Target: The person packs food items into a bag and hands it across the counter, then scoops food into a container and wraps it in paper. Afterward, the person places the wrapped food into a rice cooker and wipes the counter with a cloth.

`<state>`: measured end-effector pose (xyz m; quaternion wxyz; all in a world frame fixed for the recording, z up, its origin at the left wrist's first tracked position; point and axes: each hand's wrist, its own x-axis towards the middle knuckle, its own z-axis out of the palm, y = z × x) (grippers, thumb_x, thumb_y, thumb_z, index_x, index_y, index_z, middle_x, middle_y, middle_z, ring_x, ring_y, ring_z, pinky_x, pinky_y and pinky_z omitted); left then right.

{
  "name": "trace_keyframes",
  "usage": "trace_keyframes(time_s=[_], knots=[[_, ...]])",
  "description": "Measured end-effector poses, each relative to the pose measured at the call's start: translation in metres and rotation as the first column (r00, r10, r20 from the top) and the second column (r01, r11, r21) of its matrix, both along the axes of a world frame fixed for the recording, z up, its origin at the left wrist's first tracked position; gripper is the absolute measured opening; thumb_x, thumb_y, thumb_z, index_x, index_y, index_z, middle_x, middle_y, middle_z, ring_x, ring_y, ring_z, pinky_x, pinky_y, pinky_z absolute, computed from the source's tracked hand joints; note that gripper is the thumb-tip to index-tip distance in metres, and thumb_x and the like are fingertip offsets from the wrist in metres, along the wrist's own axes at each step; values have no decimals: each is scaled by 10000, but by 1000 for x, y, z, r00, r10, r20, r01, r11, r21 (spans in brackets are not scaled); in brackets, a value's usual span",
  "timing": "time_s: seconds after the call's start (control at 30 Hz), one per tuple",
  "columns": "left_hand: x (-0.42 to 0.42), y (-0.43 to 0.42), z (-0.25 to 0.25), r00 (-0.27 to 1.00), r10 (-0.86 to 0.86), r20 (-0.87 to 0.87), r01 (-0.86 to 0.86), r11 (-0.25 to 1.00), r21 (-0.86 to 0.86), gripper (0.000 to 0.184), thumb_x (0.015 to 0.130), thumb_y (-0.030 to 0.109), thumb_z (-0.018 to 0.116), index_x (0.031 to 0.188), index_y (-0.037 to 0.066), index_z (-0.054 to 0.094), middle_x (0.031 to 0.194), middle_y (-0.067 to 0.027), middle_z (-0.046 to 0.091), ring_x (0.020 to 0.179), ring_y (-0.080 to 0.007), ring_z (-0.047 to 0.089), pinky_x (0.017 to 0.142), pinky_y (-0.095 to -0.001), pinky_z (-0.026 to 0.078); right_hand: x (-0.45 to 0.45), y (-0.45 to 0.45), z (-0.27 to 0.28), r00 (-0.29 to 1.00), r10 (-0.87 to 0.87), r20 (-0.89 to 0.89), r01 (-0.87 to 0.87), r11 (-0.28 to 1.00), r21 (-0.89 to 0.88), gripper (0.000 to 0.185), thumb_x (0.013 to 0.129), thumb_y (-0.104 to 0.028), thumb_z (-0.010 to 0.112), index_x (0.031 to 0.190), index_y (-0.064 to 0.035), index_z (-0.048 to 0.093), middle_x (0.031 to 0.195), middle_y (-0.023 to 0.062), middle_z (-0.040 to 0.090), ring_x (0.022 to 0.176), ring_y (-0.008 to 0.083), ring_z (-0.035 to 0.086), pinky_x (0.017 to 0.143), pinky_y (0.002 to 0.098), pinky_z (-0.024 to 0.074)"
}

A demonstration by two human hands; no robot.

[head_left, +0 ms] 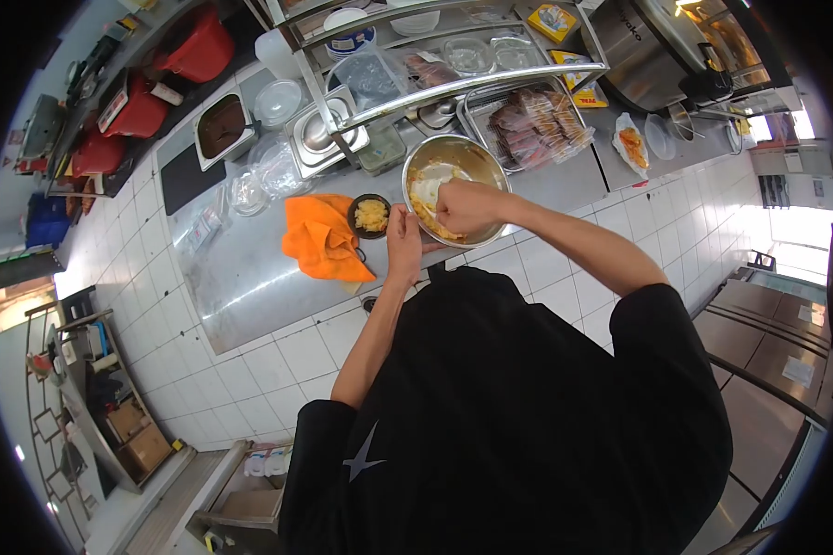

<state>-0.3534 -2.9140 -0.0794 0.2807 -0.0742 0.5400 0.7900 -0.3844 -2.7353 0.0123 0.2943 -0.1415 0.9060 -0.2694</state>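
A round metal bowl [472,159] with yellow food along its inner side is tilted at the counter's front edge. My left hand [404,239] grips the bowl's left rim, fingers wrapped round it. My right hand [467,205] is inside the bowl, closed in a fist over the yellow food; whatever it holds is hidden beneath it. Just left of the bowl sits a small black bowl [371,215] filled with yellow chopped food. An orange cloth [322,237] lies crumpled beside the small bowl.
Behind the bowl, a metal rack [472,86] rises over a tray of wrapped meat [539,125]. Metal containers [317,139] and plastic lids [278,102] stand at the back left. A filled wrapper [631,148] lies to the right, near a large steel pot [634,51].
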Motion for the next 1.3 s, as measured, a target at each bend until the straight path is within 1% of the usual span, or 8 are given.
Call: trace_keyframes(time_s=[0.23, 0.47, 0.67, 0.7, 0.9, 1.07, 1.13, 1.3], knots=[[-13, -10, -23, 998, -53, 44, 53, 998, 17, 144, 1064, 184, 344, 1110, 111, 459, 1070, -53, 574, 972, -180, 647, 699, -441, 658, -28, 52, -57, 996, -34, -85, 8, 957, -289, 263, 823, -232, 654, 846, 7, 763, 604, 156, 647, 542, 227, 606, 558, 368, 470], [-10, -20, -59, 998, 48, 45, -43, 994, -103, 168, 1058, 142, 394, 1176, 83, 499, 1060, -50, 609, 838, -152, 644, 657, -328, 630, -10, 81, -87, 820, -401, 408, 541, 775, -326, 266, 951, -292, 665, 933, -42, 756, 596, -48, 502, 508, 31, 400, 445, 234, 287], [14, -78, -76, 716, -98, -691, -530, 567, -630, 637, 800, 111, 746, 1316, -32, 400, 1244, -195, 493, 1127, -330, 532, 938, -405, 471, 28, 83, -82, 714, -587, 381, 700, 614, -365, 281, 954, -293, 668, 997, -31, 758, 614, -59, 510, 517, 23, 402, 462, 214, 296], [10, -78, -79, 717, -92, -691, -501, 622, -602, 863, 689, 124, 818, 1387, -41, 338, 1367, -244, 402, 1242, -404, 416, 1037, -467, 366, 35, 84, -77, 693, -610, 384, 721, 592, -360, 282, 945, -281, 673, 1001, -18, 761, 634, -51, 537, 552, 29, 433, 493, 223, 327], [-16, -55, -58, 719, -236, -654, -551, 380, -743, 924, 695, 225, 849, 1425, -18, 338, 1344, -241, 458, 1221, -420, 442, 1058, -498, 330, 65, 86, -69, 636, -700, 324, 766, 521, -377, 274, 944, -254, 665, 1008, -8, 766, 717, -25, 641, 611, 35, 512, 551, 225, 410], [-26, -58, -52, 592, -128, -796, -604, 584, -543, 1002, 647, 175, 893, 1436, -24, 308, 1351, -241, 449, 1231, -393, 465, 1061, -468, 376, 74, 89, -47, 632, -727, 269, 743, 470, -476, 280, 976, -287, 648, 1018, -33, 760, 607, -69, 510, 496, 7, 363, 444, 208, 279], [-27, -56, -22, 589, -22, -807, -543, 729, -417, 1024, 644, 159, 895, 1444, -24, 282, 1374, -243, 429, 1255, -388, 464, 1069, -460, 395, 74, 95, -23, 627, -724, 288, 762, 492, -421, 263, 950, -226, 662, 1054, -2, 752, 764, -20, 660, 649, 36, 524, 608, 225, 450], [-44, -3, 12, 563, -322, -761, -240, 818, -523, 1089, 663, 123, 840, 1506, -41, 171, 1440, -274, 397, 1337, -414, 424, 1152, -429, 337, 66, 94, 10, 699, -702, 138, 668, 572, -476, 265, 948, -232, 659, 1055, -5, 743, 715, 10, 664, 650, 74, 575, 580, 278, 443]])
